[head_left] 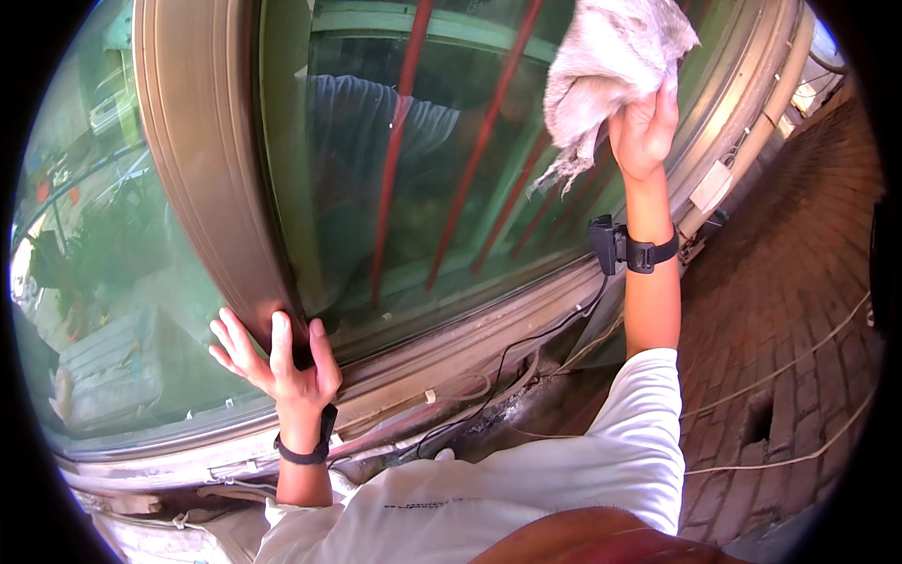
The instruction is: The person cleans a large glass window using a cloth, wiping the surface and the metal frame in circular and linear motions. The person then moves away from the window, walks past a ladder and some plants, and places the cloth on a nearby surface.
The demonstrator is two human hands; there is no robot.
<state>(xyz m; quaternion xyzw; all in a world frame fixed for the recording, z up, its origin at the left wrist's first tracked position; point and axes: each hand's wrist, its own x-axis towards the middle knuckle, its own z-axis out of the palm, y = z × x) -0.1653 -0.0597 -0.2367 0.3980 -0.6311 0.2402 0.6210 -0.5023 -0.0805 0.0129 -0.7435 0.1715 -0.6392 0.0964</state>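
Observation:
A pale, frayed cloth (611,70) lies bunched against the upper right of a window pane (432,216). My right hand (646,130) is raised with the cloth against its palm and fingers, and the cloth hides part of the fingers. Lower down, my left hand (287,362) rests with spread fingers at the foot of the brown metal window frame (202,122). It holds nothing. Each wrist wears a black strap, and the right one carries a small black box (607,244).
Behind the glass stand several red bars (404,141). A second pane (103,282) at the left reflects plants. Black and pale cables (503,362) run beneath the sill (451,338). To the right rises a brick wall (770,310) with wires across it and a small dark hole.

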